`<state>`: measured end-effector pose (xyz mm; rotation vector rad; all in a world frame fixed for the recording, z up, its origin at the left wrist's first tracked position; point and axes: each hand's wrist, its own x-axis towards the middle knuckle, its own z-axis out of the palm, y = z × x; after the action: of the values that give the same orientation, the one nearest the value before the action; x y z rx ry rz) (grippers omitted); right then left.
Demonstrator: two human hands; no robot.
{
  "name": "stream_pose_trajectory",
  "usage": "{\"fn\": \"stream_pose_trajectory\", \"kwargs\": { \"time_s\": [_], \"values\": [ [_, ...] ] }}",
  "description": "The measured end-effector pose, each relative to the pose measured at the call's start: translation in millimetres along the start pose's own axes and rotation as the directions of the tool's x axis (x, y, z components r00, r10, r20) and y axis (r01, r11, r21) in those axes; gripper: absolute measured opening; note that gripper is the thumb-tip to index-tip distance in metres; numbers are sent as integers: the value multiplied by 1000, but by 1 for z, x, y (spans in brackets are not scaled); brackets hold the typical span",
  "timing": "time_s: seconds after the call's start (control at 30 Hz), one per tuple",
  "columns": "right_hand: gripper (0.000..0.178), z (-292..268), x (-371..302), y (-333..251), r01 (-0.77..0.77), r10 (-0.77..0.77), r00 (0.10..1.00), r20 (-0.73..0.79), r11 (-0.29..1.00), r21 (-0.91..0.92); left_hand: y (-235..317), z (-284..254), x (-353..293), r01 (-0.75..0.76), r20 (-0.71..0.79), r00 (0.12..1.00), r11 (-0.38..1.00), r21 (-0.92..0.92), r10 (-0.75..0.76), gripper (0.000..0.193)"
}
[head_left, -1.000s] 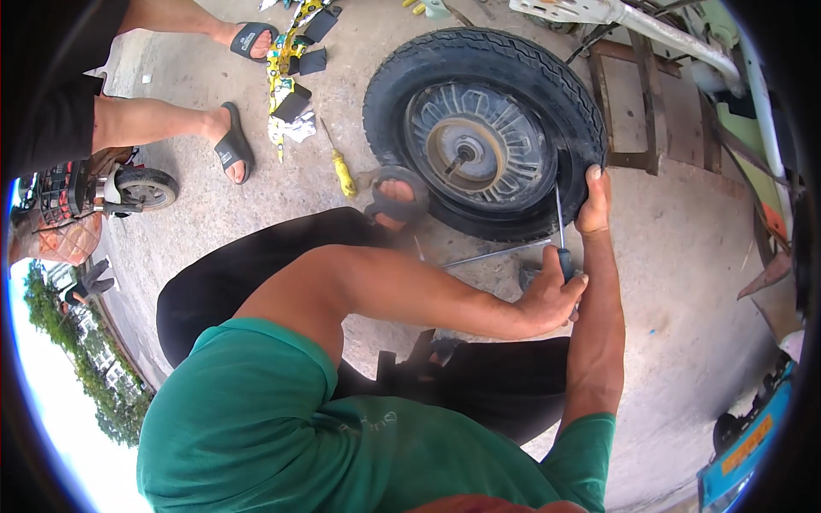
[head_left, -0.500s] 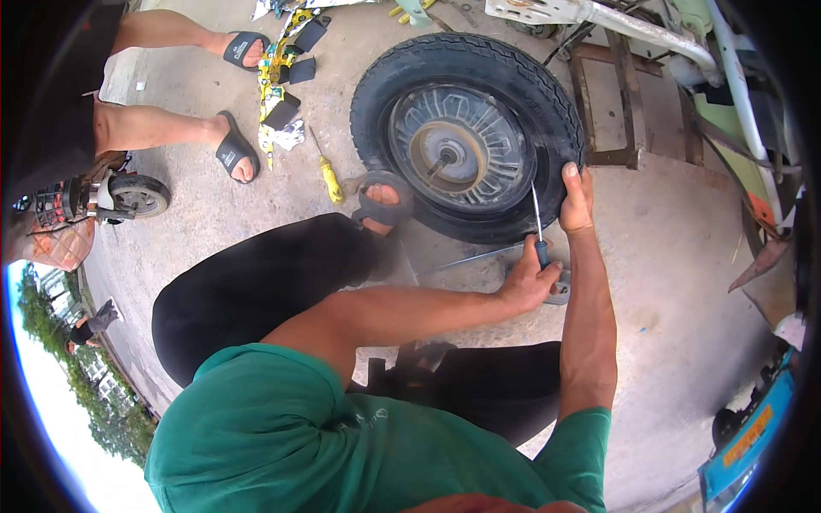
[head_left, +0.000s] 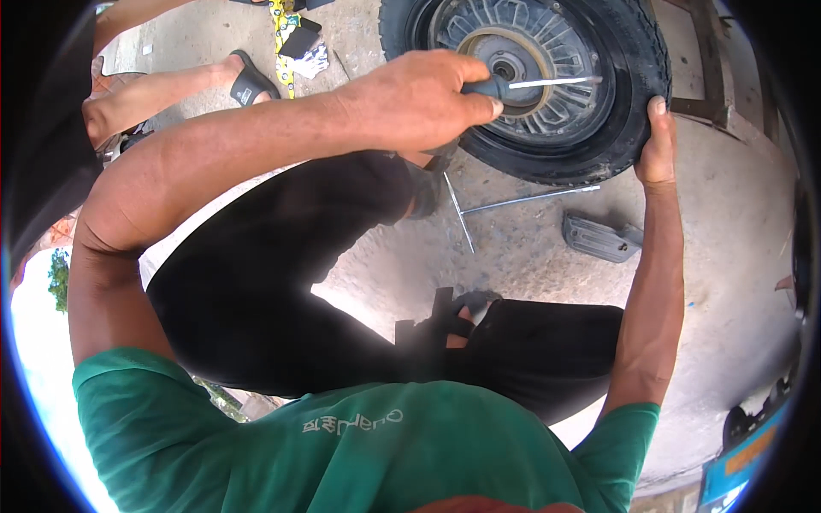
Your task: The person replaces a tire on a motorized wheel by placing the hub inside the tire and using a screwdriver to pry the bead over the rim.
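A black tyre (head_left: 547, 162) on a grey spoked metal hub (head_left: 569, 51) lies tilted in front of me, its far part cut off by the upper edge. My left hand (head_left: 419, 98) grips the dark handle of a screwdriver (head_left: 556, 83). The shaft points right, above the hub face and away from the gap between tyre and rim. At the tyre's right edge, my right hand (head_left: 658, 150) holds on, its thumb against the tread side and its other fingers mostly hidden.
A T-shaped metal wrench (head_left: 522, 201) and a grey ribbed plate (head_left: 601, 238) lie on the concrete near the tyre. At left are another person's sandalled foot (head_left: 251, 83) and a dark flat pad (head_left: 299, 38). A rusty metal frame (head_left: 714, 68) stands at right.
My left hand has pulled the screwdriver from the tyre's inner edge and swung it up and left over the hub. The right hand still holds the tyre. The whole view has shifted.
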<state>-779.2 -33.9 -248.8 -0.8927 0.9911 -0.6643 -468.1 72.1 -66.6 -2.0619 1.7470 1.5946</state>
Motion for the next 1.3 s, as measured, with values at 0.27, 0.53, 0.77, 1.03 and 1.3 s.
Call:
{"fn": "stream_pose_trajectory", "kwargs": {
  "time_s": [0.27, 0.53, 0.77, 1.03, 1.3],
  "values": [
    [81, 15, -6, -6, -46, 53, 991, -123, 997, 57, -16, -4, 19, 183, -131, 966, 947, -262, -223, 36],
    [89, 16, -4, -7, 41, -43, 983, -180, 999, -11, -50, -19, 8, -115, -185, 982, 898, -424, 39, 39],
    [92, 17, -8, -7, 39, -50, 982, -180, 997, -64, -36, -7, 29, -20, -234, 971, 946, -324, -59, 39],
    [93, 15, -7, -8, 56, -68, 984, -167, 996, -75, -68, 29, 59, -258, -472, 878, 911, -321, 83, 37],
    [95, 21, -5, -7, 61, -79, 980, -182, 993, -98, -71, 39, 58, -366, -647, 745, 911, -192, 163, 35]
  ]
}}
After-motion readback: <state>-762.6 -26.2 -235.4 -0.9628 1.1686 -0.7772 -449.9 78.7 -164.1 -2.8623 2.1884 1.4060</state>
